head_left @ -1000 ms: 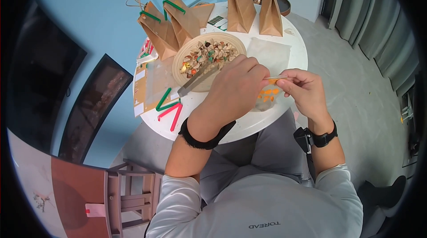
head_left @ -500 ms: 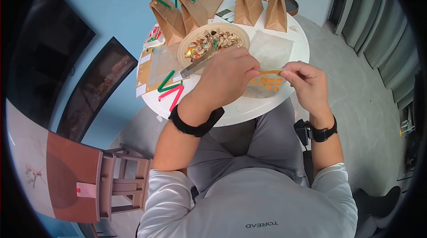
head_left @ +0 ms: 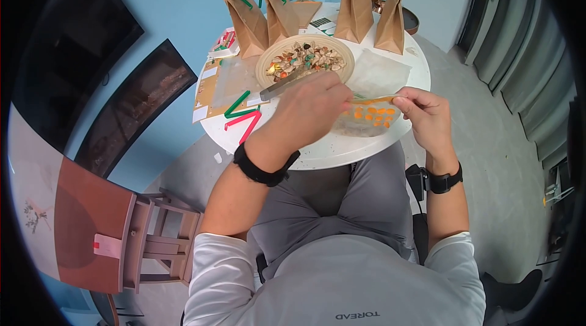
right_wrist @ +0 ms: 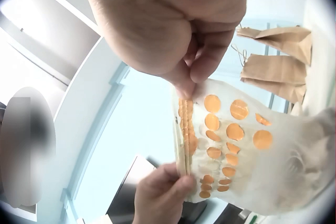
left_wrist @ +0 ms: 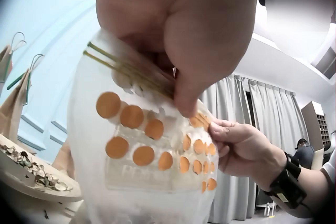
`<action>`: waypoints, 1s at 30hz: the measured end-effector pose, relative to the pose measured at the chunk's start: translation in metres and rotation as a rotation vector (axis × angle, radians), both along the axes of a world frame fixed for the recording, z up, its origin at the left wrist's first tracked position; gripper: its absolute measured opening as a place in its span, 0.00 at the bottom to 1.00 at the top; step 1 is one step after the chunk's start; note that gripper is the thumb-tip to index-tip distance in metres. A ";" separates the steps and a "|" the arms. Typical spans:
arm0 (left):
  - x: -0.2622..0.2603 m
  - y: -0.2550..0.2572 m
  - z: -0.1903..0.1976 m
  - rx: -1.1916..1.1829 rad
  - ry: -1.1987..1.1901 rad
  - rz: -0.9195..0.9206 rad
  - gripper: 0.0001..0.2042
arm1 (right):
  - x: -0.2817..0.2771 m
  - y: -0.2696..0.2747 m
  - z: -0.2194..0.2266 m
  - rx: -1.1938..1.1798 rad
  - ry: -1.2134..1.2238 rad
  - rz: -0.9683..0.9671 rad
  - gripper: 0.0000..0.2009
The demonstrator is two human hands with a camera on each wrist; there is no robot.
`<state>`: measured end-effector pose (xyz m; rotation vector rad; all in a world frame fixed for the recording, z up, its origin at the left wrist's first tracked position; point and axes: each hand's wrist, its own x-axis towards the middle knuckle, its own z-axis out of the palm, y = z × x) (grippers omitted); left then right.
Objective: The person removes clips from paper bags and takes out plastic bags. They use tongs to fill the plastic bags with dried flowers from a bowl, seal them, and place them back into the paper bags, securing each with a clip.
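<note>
A translucent zip bag (head_left: 369, 120) printed with rows of orange dots hangs from both hands over the front edge of the round white table. My left hand (head_left: 314, 109) pinches its top edge near the left end; in the left wrist view, thumb and fingers grip at the greenish zip strip (left_wrist: 134, 71). At the opposite end, my right hand (head_left: 427, 115) pinches the same edge between thumb and forefinger. Through the bag's film (left_wrist: 157, 176), a pale rectangular area shows below the dots.
Behind the left hand sits a round tan bowl (head_left: 262, 73) of dried flower pieces, a grey metal utensil (head_left: 282, 87) across its rim. Paper bags (head_left: 356, 9) stand at the back. Green strips (head_left: 237, 106) and pink strips (head_left: 243, 121) lie left; a pale sheet (head_left: 383, 73) lies right.
The hands have spread farther apart along the bag's top edge, and more orange dots show. The head view has shifted, moving the table rightward. Both hands keep their pinch.
</note>
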<state>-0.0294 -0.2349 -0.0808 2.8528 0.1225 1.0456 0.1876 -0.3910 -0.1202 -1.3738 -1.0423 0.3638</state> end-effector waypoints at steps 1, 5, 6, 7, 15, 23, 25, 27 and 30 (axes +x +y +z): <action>-0.005 0.005 0.001 -0.018 0.004 0.006 0.06 | 0.003 0.000 0.000 0.012 -0.005 -0.003 0.04; -0.016 0.014 0.000 -0.030 0.012 0.012 0.06 | 0.012 0.000 -0.002 0.015 -0.001 -0.007 0.04; -0.018 0.013 -0.001 -0.017 0.012 0.010 0.06 | 0.012 0.001 -0.003 0.006 0.006 -0.004 0.04; -0.019 0.015 -0.002 -0.040 -0.010 0.001 0.06 | 0.014 0.002 -0.004 0.023 0.013 -0.002 0.04; -0.028 0.019 0.000 -0.087 -0.046 0.012 0.06 | 0.030 0.008 -0.005 0.034 0.081 -0.004 0.07; -0.041 0.027 -0.004 -0.111 -0.070 -0.032 0.08 | 0.034 0.011 -0.006 0.020 0.090 0.061 0.08; -0.039 0.027 0.000 -0.101 -0.092 -0.034 0.10 | 0.034 0.011 -0.003 0.013 0.071 0.045 0.08; -0.036 0.025 0.007 -0.058 -0.154 -0.050 0.13 | 0.030 0.012 0.001 0.004 0.024 0.003 0.08; -0.003 0.000 0.004 -0.021 -0.269 0.039 0.12 | 0.020 0.011 0.008 -0.026 -0.040 0.026 0.06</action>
